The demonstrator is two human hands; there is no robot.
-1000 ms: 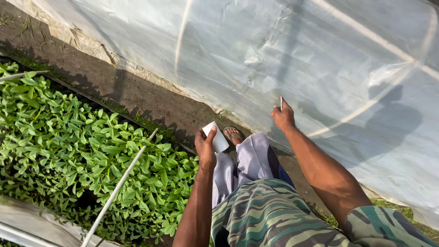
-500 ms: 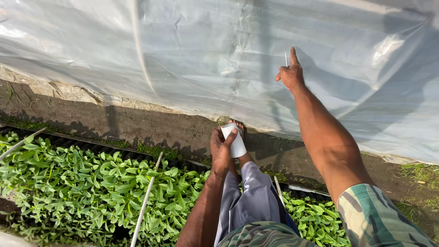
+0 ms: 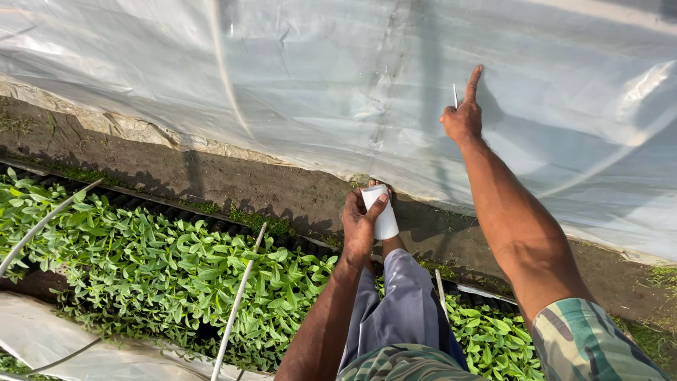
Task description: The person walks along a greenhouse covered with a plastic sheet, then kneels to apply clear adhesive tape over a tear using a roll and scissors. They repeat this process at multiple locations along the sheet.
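From the head view, your left hand (image 3: 361,224) is wrapped around a white roll (image 3: 381,212) above your foot; its lower end is hidden by your fingers. Your right hand (image 3: 463,116) pinches a thin blade-like sliver (image 3: 455,95), hard to identify, forefinger pressed on the plastic sheet (image 3: 317,85). Seedling trays (image 3: 155,261) run below.

Glossy, wrinkled plastic sheet (image 3: 317,92)

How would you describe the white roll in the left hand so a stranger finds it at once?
Start at the clear plastic sheet over the tunnel and drop to its lower edge by the soil strip. There the left hand grips a short white roll, the only plain white cylinder beside the green seedlings.
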